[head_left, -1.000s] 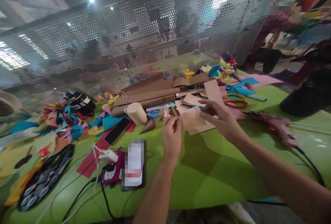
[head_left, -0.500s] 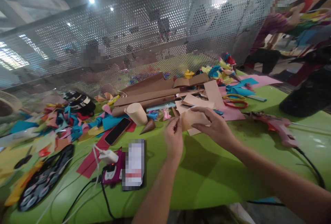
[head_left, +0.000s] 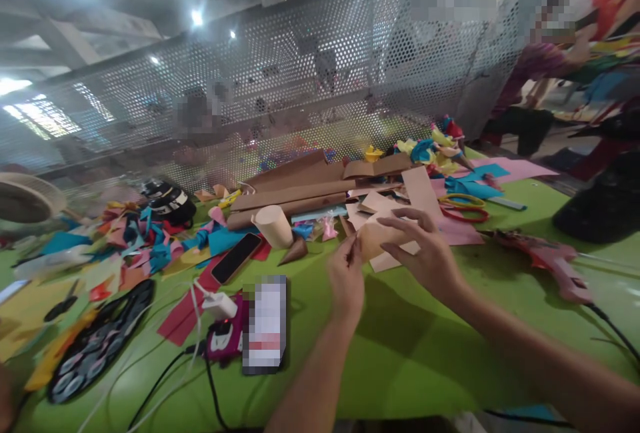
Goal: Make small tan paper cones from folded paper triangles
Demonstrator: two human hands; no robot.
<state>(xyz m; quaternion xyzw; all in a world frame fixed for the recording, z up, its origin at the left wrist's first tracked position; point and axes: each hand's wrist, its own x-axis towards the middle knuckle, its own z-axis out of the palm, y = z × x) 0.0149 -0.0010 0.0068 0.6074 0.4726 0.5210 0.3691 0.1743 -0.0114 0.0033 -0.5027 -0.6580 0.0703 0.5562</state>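
My left hand [head_left: 347, 273] pinches one corner of a beige paper piece [head_left: 376, 238] above the green table [head_left: 400, 346]. My right hand [head_left: 425, 254] curls over the other side of the same piece, with its fingers bent round it so that the paper bows. Both hands hang a little above the tabletop, near its middle. A rolled beige paper tube [head_left: 274, 225] and a small brown paper cone [head_left: 293, 252] lie just left of my left hand. More beige and pink sheets [head_left: 420, 193] are spread behind my hands.
A black phone [head_left: 236, 258], a second phone [head_left: 266, 323] and a magenta charger [head_left: 224, 338] with cables sit at the left. Coloured paper scraps [head_left: 135, 246] pile up further left. Brown card sheets [head_left: 295, 183], scissors [head_left: 459, 206] and a glue gun [head_left: 550, 256] lie behind and right. A perforated metal screen [head_left: 300, 86] backs the table.
My right hand has come down onto the beige paper and closed round it next to my left hand. The view has shifted slightly rightward and down.
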